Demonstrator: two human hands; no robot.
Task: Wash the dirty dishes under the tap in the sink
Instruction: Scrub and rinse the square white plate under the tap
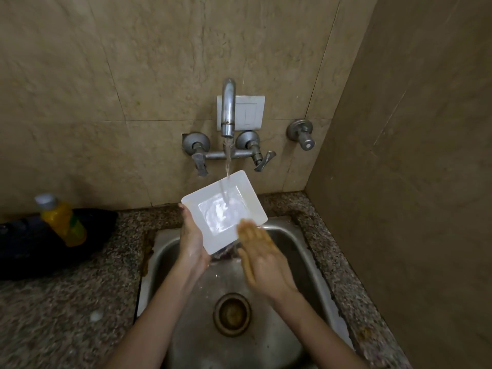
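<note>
- Rinsing step, by my read: white square plate (224,209) sits at frame centre, above the sink (290,235) and under the tap (228,107).
- Water stream (227,161) lands in the upper right of the plate's well and runs off the low corner toward the drain (232,314).
- Plate sits diamond-wise: one corner points up-frame at the tap, the opposite corner points down-frame into the sink. It looks tilted, with the near corner lower.
- Left hand (193,241) is clamped on the plate's lower-left edge, thumb tip at the left corner. Its fingers are under the plate and hidden.
- Right hand (262,258) is flat, fingers straight and close together, holding nothing. It is motion-blurred, with the fingertips at the plate's lower-right edge, touching or just over it; I can't tell which.
- Key relation: the plate's wet well lies up-frame and left of the right fingertips, just beside them. The right hand is the free one and the nearer to the well, so the rub-down likely falls to it while the left hand only supports.
- Risk: a wet plate held at one edge only; a sideways push from the right could slide it out of the left hand.
- Left of frame, on the surface (53,302): a yellow bottle (62,221), well apart from both hands.
</note>
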